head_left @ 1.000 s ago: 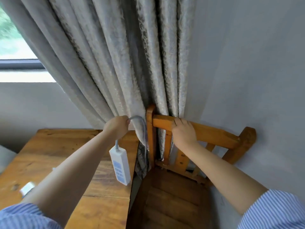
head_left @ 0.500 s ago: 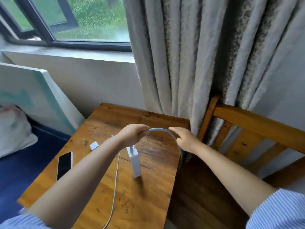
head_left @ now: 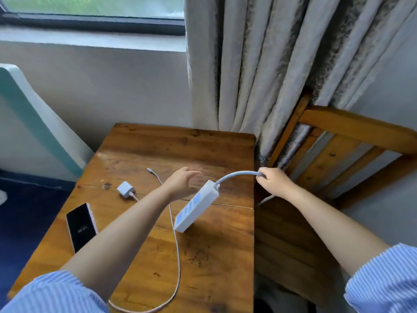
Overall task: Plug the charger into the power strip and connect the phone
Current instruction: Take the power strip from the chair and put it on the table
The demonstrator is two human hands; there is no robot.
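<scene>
A white power strip (head_left: pixel 195 207) with blue sockets lies tilted on the wooden table (head_left: pixel 207 263), one end raised. Its grey cord (head_left: pixel 237 175) arcs right into my right hand (head_left: pixel 274 182), which is shut on it at the table's right edge. Just left of the strip's raised end hovers my left hand (head_left: pixel 182 182), fingers apart and holding nothing. A small white charger (head_left: pixel 124 189) rests on the table to the left, and its thin cable (head_left: pixel 177 256) loops toward the front edge. The cable's free plug (head_left: pixel 149 170) lies behind the hand. A dark phone (head_left: pixel 81 227) lies face up at the left edge.
A wooden chair (head_left: pixel 352 136) stands right of the table, its back against the grey curtain (head_left: pixel 259 64). A white and teal board (head_left: pixel 33 123) leans on the wall at left, over a dark blue floor. The window sill runs along the back wall.
My left hand has let go of the cord and opened. The power strip went from hanging upright to lying tilted on the table. My right hand now grips the cord. The camera view has shifted left.
</scene>
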